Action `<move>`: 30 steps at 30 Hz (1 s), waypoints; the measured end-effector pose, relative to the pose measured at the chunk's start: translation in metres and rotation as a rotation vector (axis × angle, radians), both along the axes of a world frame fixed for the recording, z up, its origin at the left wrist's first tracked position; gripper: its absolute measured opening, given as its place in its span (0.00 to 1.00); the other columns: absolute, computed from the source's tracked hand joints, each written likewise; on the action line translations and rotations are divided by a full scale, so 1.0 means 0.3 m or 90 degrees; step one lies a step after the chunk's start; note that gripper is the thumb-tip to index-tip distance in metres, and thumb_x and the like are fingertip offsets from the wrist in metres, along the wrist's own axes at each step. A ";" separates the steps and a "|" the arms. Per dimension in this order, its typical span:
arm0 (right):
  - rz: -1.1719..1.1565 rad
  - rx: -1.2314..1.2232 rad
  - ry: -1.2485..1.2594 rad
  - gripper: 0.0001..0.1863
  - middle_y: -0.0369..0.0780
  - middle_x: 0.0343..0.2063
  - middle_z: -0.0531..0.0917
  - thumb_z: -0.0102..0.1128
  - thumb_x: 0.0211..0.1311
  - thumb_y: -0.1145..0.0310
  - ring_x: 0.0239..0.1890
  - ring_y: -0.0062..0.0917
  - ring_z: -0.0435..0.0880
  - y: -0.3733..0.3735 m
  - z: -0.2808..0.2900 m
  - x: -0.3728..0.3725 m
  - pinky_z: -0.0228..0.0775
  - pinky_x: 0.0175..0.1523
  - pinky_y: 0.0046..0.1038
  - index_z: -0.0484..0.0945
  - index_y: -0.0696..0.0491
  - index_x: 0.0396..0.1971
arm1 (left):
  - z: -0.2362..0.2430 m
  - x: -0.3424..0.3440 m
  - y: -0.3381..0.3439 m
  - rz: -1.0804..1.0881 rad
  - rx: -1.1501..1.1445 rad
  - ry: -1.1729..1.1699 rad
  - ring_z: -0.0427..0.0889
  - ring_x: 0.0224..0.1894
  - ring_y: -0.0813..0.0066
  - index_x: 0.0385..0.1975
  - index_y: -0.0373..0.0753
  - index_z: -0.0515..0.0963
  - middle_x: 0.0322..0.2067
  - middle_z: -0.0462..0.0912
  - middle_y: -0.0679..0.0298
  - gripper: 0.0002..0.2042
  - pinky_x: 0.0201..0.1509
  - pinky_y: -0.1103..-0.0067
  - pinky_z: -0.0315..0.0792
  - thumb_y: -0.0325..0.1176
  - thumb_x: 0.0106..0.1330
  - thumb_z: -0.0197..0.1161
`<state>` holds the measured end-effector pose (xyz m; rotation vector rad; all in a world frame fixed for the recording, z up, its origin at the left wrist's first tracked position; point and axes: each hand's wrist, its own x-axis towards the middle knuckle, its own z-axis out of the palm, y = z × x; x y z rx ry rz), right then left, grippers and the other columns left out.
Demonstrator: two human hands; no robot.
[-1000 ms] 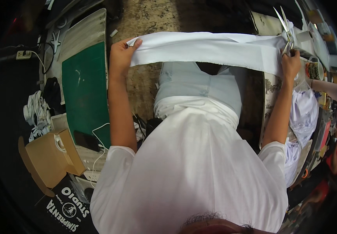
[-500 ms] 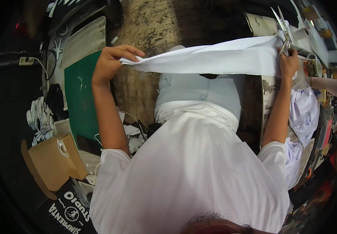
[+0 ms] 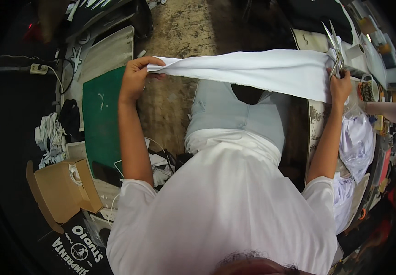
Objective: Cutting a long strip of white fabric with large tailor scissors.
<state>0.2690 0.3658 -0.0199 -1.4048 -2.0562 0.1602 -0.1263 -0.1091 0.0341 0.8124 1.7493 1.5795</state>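
Note:
A long strip of white cloth [image 3: 248, 66] is stretched crosswise in front of my lap, between my two hands. My left hand [image 3: 138, 75] pinches its narrow, folded end between thumb and fingers. At the wider end, my right hand [image 3: 340, 83] is closed around the handles of metal scissors [image 3: 337, 50], whose parted blades point away from me. The cloth's right edge lies against that same hand, though its fingers are partly hidden there. Slight folds run along the strip, and its lower edge looks frayed.
To the left lie a green cutting mat [image 3: 104, 119] and an open cardboard box [image 3: 63, 190]. At the right are a printed mug [image 3: 368, 89], a roll [image 3: 385, 111] and plastic bags of white material [image 3: 356, 140]. A power socket [image 3: 38, 68] with cables sits far left.
My left hand has shifted slightly right and bunched the cloth's end between its fingers. The strip now slopes down toward the right, and the scissors sit a little lower in view.

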 end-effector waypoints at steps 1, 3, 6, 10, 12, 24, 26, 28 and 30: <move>-0.001 -0.008 0.000 0.23 0.52 0.36 0.85 0.71 0.49 0.60 0.42 0.48 0.83 0.004 -0.005 0.005 0.72 0.49 0.40 0.78 0.58 0.41 | 0.007 0.008 0.002 0.015 -0.005 -0.011 0.85 0.35 0.71 0.36 0.28 0.83 0.37 0.85 0.56 0.16 0.41 0.79 0.78 0.17 0.57 0.45; 0.010 0.015 0.013 0.23 0.52 0.36 0.85 0.71 0.49 0.60 0.42 0.49 0.83 0.012 -0.013 0.002 0.72 0.48 0.40 0.79 0.58 0.41 | 0.008 -0.006 -0.005 0.001 -0.005 0.014 0.84 0.37 0.72 0.38 0.29 0.82 0.37 0.85 0.56 0.15 0.43 0.81 0.76 0.21 0.60 0.47; 0.009 0.021 0.000 0.23 0.52 0.36 0.85 0.70 0.48 0.60 0.41 0.49 0.83 -0.014 0.006 -0.007 0.73 0.48 0.40 0.78 0.58 0.41 | 0.012 -0.002 -0.011 -0.035 0.057 0.012 0.82 0.39 0.75 0.41 0.28 0.82 0.37 0.85 0.57 0.15 0.45 0.83 0.72 0.28 0.66 0.48; 0.055 0.067 0.076 0.23 0.50 0.36 0.85 0.72 0.47 0.62 0.40 0.44 0.85 -0.005 -0.016 0.009 0.74 0.48 0.36 0.78 0.59 0.41 | 0.069 0.048 0.026 -0.034 0.034 0.041 0.82 0.37 0.75 0.38 0.29 0.85 0.33 0.86 0.57 0.13 0.46 0.82 0.71 0.32 0.66 0.58; 0.104 0.162 0.145 0.22 0.48 0.35 0.86 0.73 0.46 0.65 0.39 0.37 0.86 -0.008 -0.022 0.004 0.75 0.48 0.33 0.78 0.60 0.41 | 0.135 0.103 0.063 -0.009 -0.096 0.247 0.82 0.35 0.74 0.36 0.31 0.86 0.31 0.86 0.58 0.11 0.42 0.81 0.72 0.33 0.65 0.62; 0.777 -0.577 0.396 0.18 0.39 0.46 0.85 0.74 0.48 0.74 0.44 0.21 0.81 -0.581 0.184 -0.558 0.71 0.53 0.26 0.77 0.54 0.40 | 0.256 0.291 0.197 -0.072 0.127 0.702 0.82 0.31 0.67 0.31 0.36 0.86 0.29 0.86 0.58 0.07 0.34 0.77 0.75 0.23 0.52 0.71; 0.833 -0.744 0.433 0.17 0.37 0.36 0.85 0.78 0.46 0.73 0.35 0.14 0.79 -0.621 0.159 -0.602 0.70 0.42 0.20 0.75 0.53 0.32 | 0.245 0.301 0.212 -0.089 0.128 0.686 0.82 0.31 0.66 0.31 0.35 0.86 0.29 0.86 0.58 0.07 0.34 0.77 0.75 0.22 0.51 0.71; 0.852 -0.787 0.330 0.17 0.33 0.30 0.82 0.79 0.45 0.73 0.29 0.11 0.75 -0.615 0.126 -0.613 0.65 0.36 0.18 0.75 0.52 0.29 | 0.236 0.317 0.205 -0.085 0.112 0.577 0.83 0.31 0.66 0.31 0.34 0.85 0.28 0.85 0.58 0.08 0.35 0.77 0.74 0.19 0.50 0.70; 0.868 -0.817 0.212 0.18 0.24 0.16 0.71 0.81 0.42 0.74 0.18 0.06 0.63 -0.626 0.121 -0.598 0.50 0.24 0.17 0.73 0.51 0.22 | 0.218 0.308 0.198 -0.104 0.089 0.534 0.83 0.32 0.68 0.31 0.33 0.85 0.28 0.85 0.59 0.08 0.36 0.78 0.74 0.18 0.51 0.69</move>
